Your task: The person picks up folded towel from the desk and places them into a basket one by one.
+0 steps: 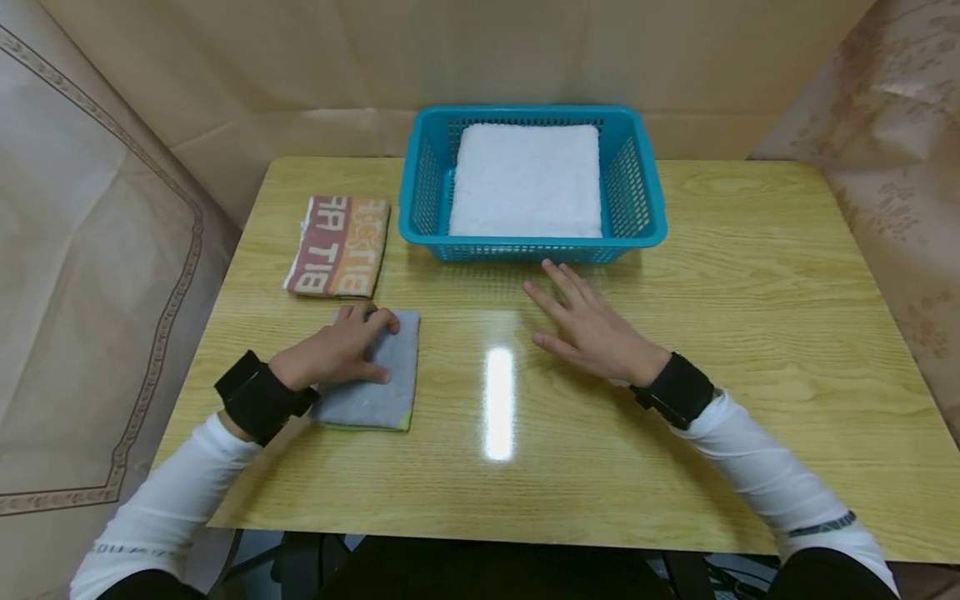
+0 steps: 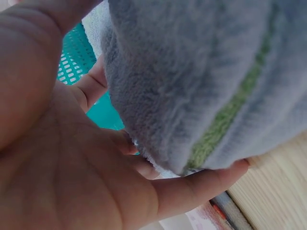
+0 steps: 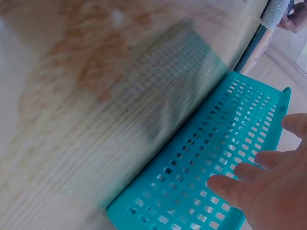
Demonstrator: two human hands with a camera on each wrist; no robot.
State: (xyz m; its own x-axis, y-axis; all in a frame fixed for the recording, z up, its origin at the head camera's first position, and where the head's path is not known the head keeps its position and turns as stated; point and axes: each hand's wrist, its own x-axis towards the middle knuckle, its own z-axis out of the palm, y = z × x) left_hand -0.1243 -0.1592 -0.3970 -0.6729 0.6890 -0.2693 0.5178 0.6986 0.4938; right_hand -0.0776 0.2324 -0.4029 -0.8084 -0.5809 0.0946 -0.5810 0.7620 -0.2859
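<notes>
Grey towel (image 1: pixel 399 367) under the left hand (image 1: pixel 333 350), right hand (image 1: pixel 588 329) splayed by the basket (image 1: pixel 525 242)

So I'm standing in the room, watching somebody in white sleeves (image 1: pixel 183 487) work at a wood-grain table (image 1: pixel 772 333), black band (image 1: pixel 258 398) on the left wrist and a matching one on the right.

Folded flat-ish, the grey towel sits in the left half of the table, closer to the front edge than the basket is. Left hand's on top of it: thumb lying across the cloth, the other fingers bent over its far edge and gripping there. Can't tell how firm that grip is, since some fingertips are hidden. From the left wrist you also get a green stripe (image 2: pixel 230 108) in the fabric.

Right hand has its fingers straight and spread apart, pinching nothing, palm down just in front of the basket. Whether a fingertip touches the plastic, I can't tell.

Basket's teal, full of little holes, parked around the middle of the far edge with a folded white towel (image 1: pixel 525 179) inside. Toward the far left corner lies a brown-and-orange lettered towel (image 1: pixel 339 247), just beyond the grey one.
</notes>
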